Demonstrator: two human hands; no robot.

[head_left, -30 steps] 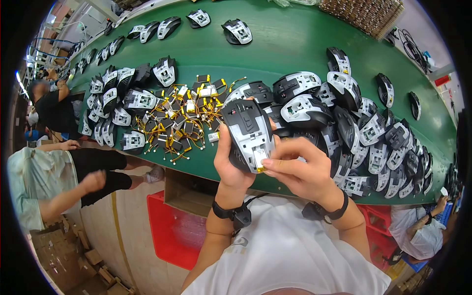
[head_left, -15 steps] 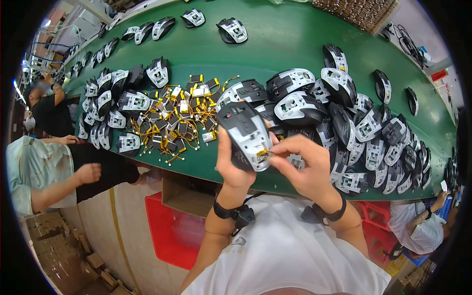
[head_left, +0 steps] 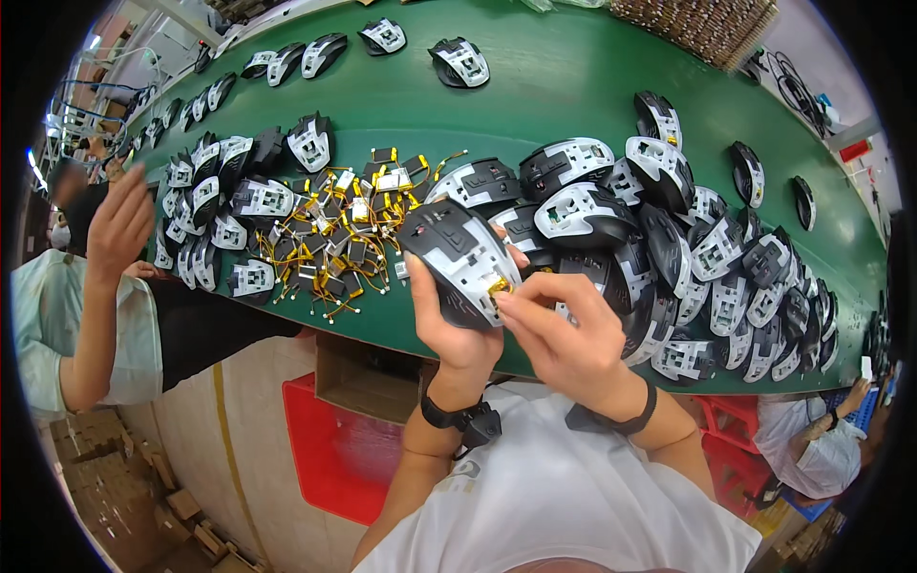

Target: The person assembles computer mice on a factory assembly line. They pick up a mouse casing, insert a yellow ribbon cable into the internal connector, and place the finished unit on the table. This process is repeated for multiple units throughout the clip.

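My left hand point(head_left: 460, 336) is wrapped round a black and silver computer mouse point(head_left: 465, 256), its underside turned up and tilted toward me. At the mouse's near right end, a bit of yellow tape and fine wiring point(head_left: 499, 286) shows in an opening. My right hand point(head_left: 578, 334) pinches right at that opening, thumb and forefinger together; whatever lies between the fingertips is hidden. Just left of the mouse spreads a heap of small batteries point(head_left: 355, 250) with yellow tape, wires and white plugs.
Overturned mice pile up on the right point(head_left: 718, 250) and left point(head_left: 232, 198) of the green table point(head_left: 573, 95); more stand along the far side. Below the edge are a cardboard box point(head_left: 358, 382) and a red crate point(head_left: 310, 458). Co-workers sit on both sides.
The held mouse has turned and tipped somewhat to the left, and my right hand has followed its opening leftward. At left, a co-worker's hand has risen.
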